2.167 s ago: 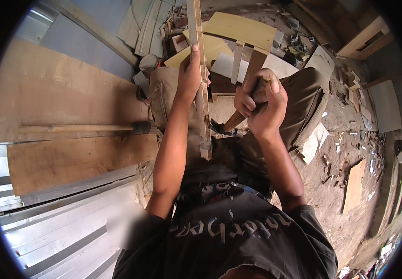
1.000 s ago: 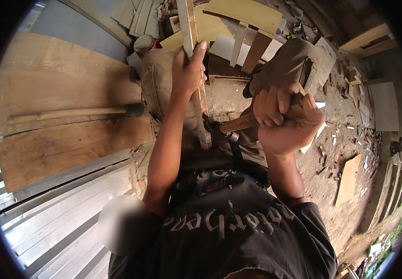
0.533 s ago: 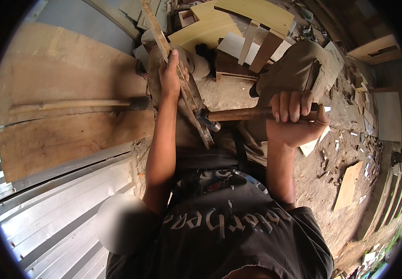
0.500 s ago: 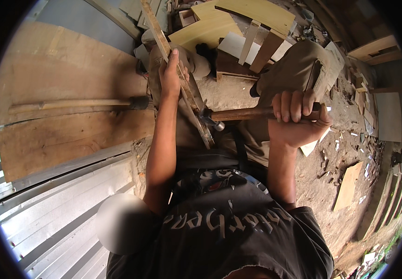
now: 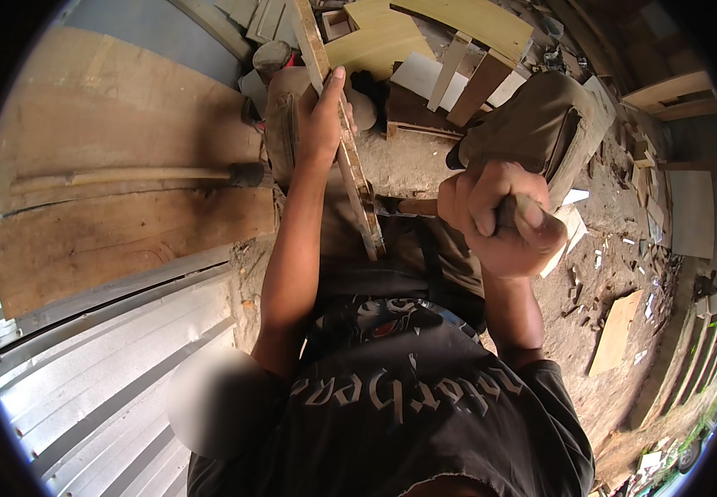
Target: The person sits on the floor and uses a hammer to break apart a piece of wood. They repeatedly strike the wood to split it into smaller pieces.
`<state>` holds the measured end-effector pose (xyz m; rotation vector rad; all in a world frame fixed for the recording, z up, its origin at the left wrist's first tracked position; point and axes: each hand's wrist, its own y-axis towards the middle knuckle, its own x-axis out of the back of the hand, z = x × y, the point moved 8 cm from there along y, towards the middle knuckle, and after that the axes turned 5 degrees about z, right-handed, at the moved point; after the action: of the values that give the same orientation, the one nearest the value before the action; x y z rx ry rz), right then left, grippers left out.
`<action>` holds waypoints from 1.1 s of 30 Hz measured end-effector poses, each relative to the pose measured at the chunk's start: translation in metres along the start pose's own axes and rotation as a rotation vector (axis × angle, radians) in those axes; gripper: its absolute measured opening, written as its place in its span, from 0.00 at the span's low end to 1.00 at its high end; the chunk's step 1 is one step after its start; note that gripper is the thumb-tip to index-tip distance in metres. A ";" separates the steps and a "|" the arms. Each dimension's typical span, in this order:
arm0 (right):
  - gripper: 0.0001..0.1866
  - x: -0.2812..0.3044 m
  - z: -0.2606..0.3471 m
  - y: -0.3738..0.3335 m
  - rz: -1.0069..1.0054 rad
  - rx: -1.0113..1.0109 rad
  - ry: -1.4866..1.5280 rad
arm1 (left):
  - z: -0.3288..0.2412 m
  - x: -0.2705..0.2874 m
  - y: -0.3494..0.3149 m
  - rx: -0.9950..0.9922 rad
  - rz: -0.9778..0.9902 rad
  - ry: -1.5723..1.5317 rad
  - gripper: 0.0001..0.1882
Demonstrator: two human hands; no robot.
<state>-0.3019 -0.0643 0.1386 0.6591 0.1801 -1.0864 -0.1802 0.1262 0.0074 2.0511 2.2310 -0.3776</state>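
My left hand is wrapped round a long, narrow wooden strip, its thumb lying along the wood. The strip slants from beyond my left knee down to my lap. In my right hand is a hammer, gripped in a closed fist by its brown wooden handle. The handle points left toward the strip's lower part. Only a dark bit of the hammer's head shows beside the strip; whether it touches the wood I cannot tell.
At left, a second long-handled tool rests on wooden boards, above corrugated metal sheets. Yellowish panels and wood offcuts lie beyond my knees. Scraps and a flat wood piece litter the dirt floor at right.
My right hand has moved left and turned, and the hammer's head, plain before, is mostly hidden. The strip and my left hand have shifted slightly right, the strip standing steeper.
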 end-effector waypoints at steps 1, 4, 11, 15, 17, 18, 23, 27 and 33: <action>0.28 -0.002 0.000 0.001 0.005 -0.005 -0.028 | -0.002 -0.001 -0.001 -0.008 -0.002 0.013 0.15; 0.23 -0.012 -0.002 0.006 0.053 0.027 -0.046 | 0.002 0.002 0.003 -0.016 0.002 0.015 0.18; 0.24 -0.031 -0.005 0.012 0.092 -0.037 -0.184 | 0.008 0.004 0.006 -0.002 -0.025 0.046 0.20; 0.30 -0.035 -0.012 0.012 0.094 -0.106 -0.166 | 0.012 0.006 0.010 -0.009 -0.006 0.072 0.21; 0.29 -0.035 -0.013 0.014 0.076 -0.074 -0.157 | 0.013 0.008 0.010 -0.007 -0.010 0.079 0.22; 0.29 -0.034 -0.012 0.014 0.067 -0.059 -0.152 | 0.013 0.008 0.010 -0.009 -0.017 0.083 0.22; 0.26 -0.042 -0.005 0.016 0.137 -0.010 -0.155 | 0.015 0.005 0.010 0.021 -0.016 0.080 0.25; 0.22 -0.051 -0.001 0.014 0.246 0.136 -0.172 | 0.021 0.005 0.014 0.044 -0.014 0.067 0.24; 0.12 -0.061 0.006 0.001 0.517 0.296 -0.125 | 0.031 0.012 0.014 0.069 -0.030 0.005 0.19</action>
<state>-0.3315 -0.0208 0.1710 0.8416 -0.2546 -0.6536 -0.1710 0.1311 -0.0270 2.0557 2.2857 -0.4585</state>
